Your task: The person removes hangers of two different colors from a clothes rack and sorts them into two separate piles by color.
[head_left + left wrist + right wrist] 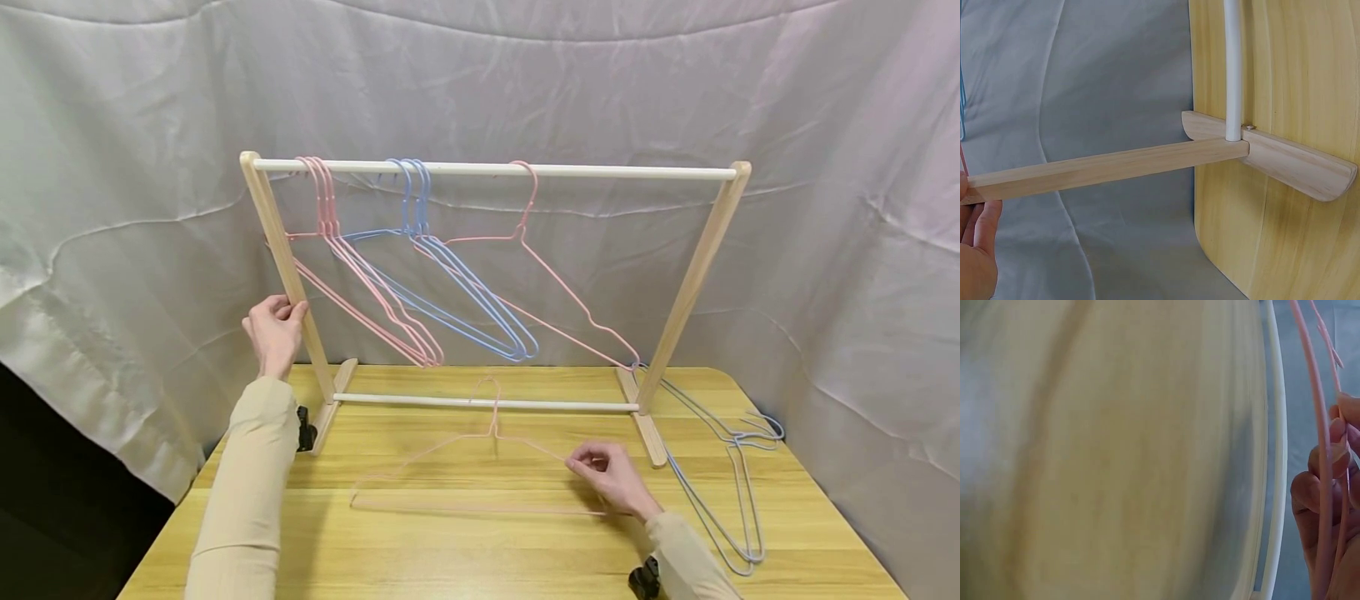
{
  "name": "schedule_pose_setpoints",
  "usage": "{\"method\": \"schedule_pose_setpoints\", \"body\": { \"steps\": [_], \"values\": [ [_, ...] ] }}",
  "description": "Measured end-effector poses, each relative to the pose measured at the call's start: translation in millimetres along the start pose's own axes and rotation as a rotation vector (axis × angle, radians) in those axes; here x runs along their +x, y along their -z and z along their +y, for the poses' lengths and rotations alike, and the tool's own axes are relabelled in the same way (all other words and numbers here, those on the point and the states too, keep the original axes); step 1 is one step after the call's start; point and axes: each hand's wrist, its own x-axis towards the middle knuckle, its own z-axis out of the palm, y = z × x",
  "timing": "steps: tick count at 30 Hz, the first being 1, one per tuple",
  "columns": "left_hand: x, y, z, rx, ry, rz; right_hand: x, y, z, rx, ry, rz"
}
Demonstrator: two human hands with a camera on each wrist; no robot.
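Observation:
My right hand (pixel 611 477) pinches the right shoulder of a pink wire hanger (pixel 495 421), which is held above the table with its hook upward. Up close in the right wrist view, the curled fingers (pixel 1307 492) hold the pink wire (pixel 1324 487). With my left hand (pixel 276 333) I grip the left wooden post (pixel 273 221) of a clothes rack. Only part of that hand (pixel 977 256) enters the left wrist view, with thumb and fingers on opposite sides of the post (pixel 1091 173).
Pink hangers (pixel 327 221) and blue hangers (pixel 418 218) hang in groups from the white top rail (pixel 622 172). A lone pink hanger (pixel 522 229) hangs right of them. Blue hangers (pixel 741 439) lie on the wooden table (pixel 450 558) at right. Grey curtain (pixel 465 92) surrounds the back.

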Motion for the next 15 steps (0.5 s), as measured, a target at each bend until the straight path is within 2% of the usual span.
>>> {"method": "schedule_pose_setpoints", "body": {
  "steps": [6,15],
  "values": [
    [-1.3,0.5,1.1,-0.004,-0.011,0.002,-0.2,-0.5,2.4,-0.012,-0.028,-0.063],
    [-1.5,0.8,0.8,-0.007,-0.011,-0.001,-3.1,2.6,2.1,0.068,-0.084,-0.209]
  ]
}}
